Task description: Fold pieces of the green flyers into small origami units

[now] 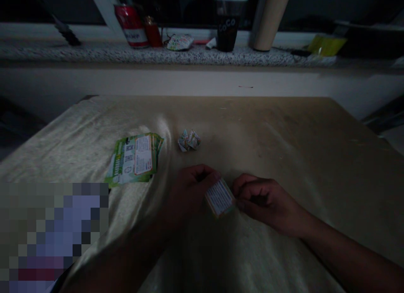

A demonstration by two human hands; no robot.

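Low in the middle of the head view, a small printed packet (220, 197) shows a white text panel with an orange and green edge. It looks folded down to a small rectangle. My left hand (192, 188) is closed on its upper left side, thumb on top. At its right corner, the thumb and fingers of my right hand (263, 198) are pinched together on the edge. Larger flat green packets (134, 160) with similar print lie overlapped to the left. Beyond my left hand sit small folded printed pieces (189, 141), standing up in points.
A shiny beige cloth (284, 137) with wrinkles covers the table. Behind it, a speckled stone sill (202, 57) holds a red can (131, 26), a red lighter-like item (153, 31), a dark lidded cup (227, 26), a cardboard tube (271, 22) and a yellow object (327, 45). Pixelation hides the lower left.
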